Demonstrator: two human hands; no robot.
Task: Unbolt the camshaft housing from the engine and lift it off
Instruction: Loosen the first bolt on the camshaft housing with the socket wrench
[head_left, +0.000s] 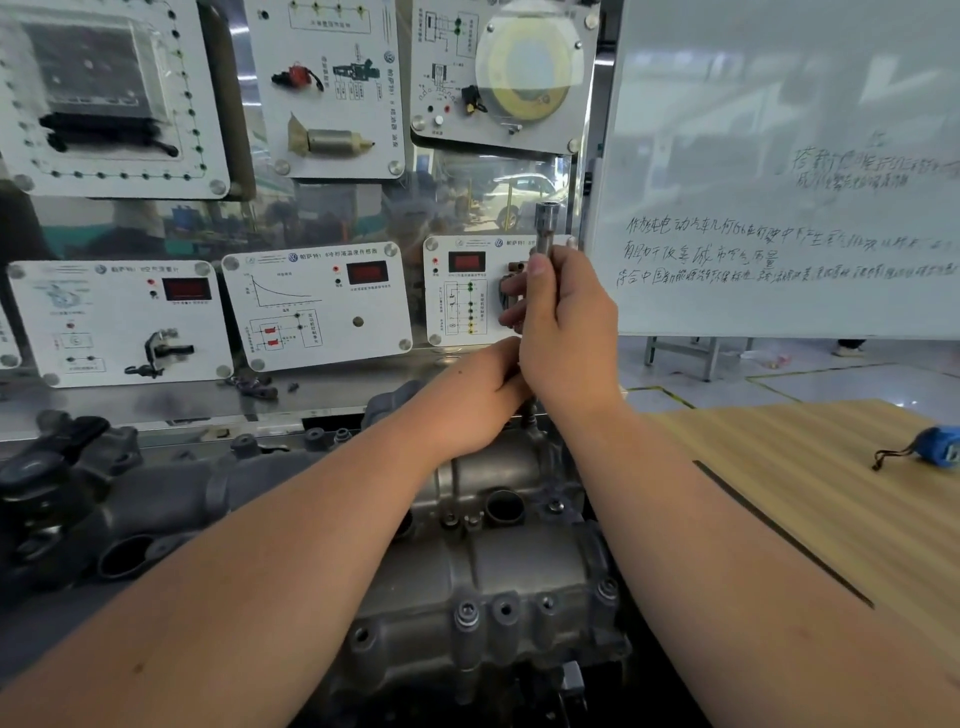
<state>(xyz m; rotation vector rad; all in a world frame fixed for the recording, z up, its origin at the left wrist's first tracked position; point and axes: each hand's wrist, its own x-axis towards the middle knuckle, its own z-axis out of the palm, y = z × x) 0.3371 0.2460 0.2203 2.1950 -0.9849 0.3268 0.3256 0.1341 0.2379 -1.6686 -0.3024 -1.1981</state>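
Observation:
The grey cast camshaft housing (498, 566) lies on the engine in front of me, running from the near edge to the far end. Several bolts (466, 616) sit along its near flange. My right hand (563, 332) grips an upright metal socket extension (545, 226) whose top sticks out above my thumb. Its lower end reaches down to the housing's far end. My left hand (478, 400) curls around the lower part of the tool, just below my right hand. The tool's tip and the bolt under it are hidden by my hands.
A dark intake manifold (67, 499) lies at the left. A wooden bench top (810, 483) at the right carries a blue tape measure (935, 447). Behind the engine stand instrument panels (317, 306); a whiteboard (779, 171) stands at the right rear.

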